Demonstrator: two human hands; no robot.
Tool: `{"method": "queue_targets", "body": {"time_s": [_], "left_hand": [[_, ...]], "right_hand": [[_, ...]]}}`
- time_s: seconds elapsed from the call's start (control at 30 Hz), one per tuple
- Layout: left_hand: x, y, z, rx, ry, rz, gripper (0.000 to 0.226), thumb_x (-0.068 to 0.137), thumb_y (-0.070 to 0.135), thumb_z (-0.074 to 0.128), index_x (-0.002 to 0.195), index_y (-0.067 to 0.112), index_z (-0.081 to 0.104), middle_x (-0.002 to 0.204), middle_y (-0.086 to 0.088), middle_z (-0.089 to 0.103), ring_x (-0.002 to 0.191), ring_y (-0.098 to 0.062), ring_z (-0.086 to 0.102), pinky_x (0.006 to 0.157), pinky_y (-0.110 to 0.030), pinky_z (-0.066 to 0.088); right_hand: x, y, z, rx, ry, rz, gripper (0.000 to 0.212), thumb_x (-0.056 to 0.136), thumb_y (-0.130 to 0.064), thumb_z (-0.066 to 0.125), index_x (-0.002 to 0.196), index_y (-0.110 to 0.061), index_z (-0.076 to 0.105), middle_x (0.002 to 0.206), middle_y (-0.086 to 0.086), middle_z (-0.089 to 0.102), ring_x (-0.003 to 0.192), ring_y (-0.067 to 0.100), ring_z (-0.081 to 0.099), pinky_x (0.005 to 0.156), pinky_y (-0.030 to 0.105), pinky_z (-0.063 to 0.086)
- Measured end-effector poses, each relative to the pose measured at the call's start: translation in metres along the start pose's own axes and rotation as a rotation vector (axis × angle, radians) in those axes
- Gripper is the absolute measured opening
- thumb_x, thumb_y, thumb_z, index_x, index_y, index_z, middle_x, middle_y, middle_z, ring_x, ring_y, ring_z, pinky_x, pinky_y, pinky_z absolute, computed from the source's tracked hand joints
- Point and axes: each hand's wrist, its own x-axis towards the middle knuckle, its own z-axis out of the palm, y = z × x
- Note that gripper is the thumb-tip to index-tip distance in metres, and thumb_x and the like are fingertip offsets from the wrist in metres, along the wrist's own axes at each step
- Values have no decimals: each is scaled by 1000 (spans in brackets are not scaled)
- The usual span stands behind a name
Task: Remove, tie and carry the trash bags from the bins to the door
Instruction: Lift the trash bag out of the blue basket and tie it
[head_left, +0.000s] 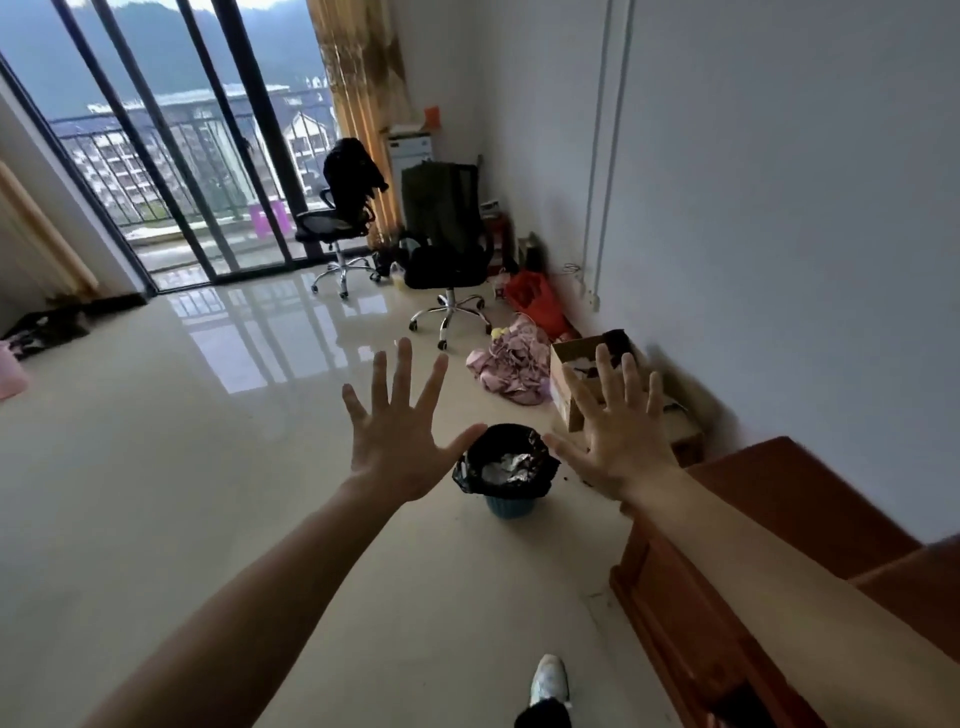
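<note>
A small blue bin (508, 506) stands on the tiled floor ahead of me. A black trash bag (503, 457) lines it, its rim folded over the top, with white and silvery rubbish inside. My left hand (400, 441) is held out in the air to the left of the bin, fingers spread wide and holding nothing. My right hand (615, 441) is held out the same way to the bin's right, fingers spread, holding nothing. Both hands are apart from the bag.
A brown wooden cabinet (727, 587) runs along the right wall. Behind the bin lie a cardboard box (566, 387), a pink cloth heap (511, 364) and a red bag (535, 301). Two office chairs (449, 260) stand before the glass balcony doors (171, 156). My shoe (549, 680) shows below.
</note>
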Motion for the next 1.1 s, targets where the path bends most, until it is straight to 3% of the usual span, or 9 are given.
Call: {"method": "queue_targets", "body": {"time_s": [0.3,0.53,0.87,0.97,1.1], "left_hand": [[231,-3,83,21,-91,90,94,82,86,11,152,34,-21,163,-5,-25,150,-30,-20,115,-68,4],[371,-38,123,-14,-119,123,92,83,84,13,153,35,-21,164,-4,-22,152,-29,-15,117,-65,7],[543,-85,199,-119,-221,331,94,85,81,21,151,34,-26,165,-4,-19,152,-27,-13,118,-64,6],[583,-96,234,-189,-253,413,91,86,79,26,152,38,-22,166,-4,-12,153,-28,-6,118,-65,12],[599,-96,303,-265,-386,399,88,88,77,29,152,40,-20,167,-5,-5,153,-30,4,118,-61,17]], "right_hand": [[217,60,89,42,-121,113,86,86,-81,19,151,-41,-23,160,7,-32,148,37,-24,117,61,-11],[350,70,116,37,-145,142,82,91,-74,20,151,-39,-23,162,10,-25,148,35,-23,116,58,-15],[457,65,173,29,-104,461,82,93,-71,21,156,-32,-13,165,14,-10,151,37,-11,120,56,-3],[472,56,200,32,-163,532,79,96,-65,24,156,-29,-13,164,15,-11,150,38,-10,121,57,1],[467,53,253,56,-250,649,78,97,-63,26,157,-29,-11,164,16,-7,151,39,-1,120,54,8]]}}
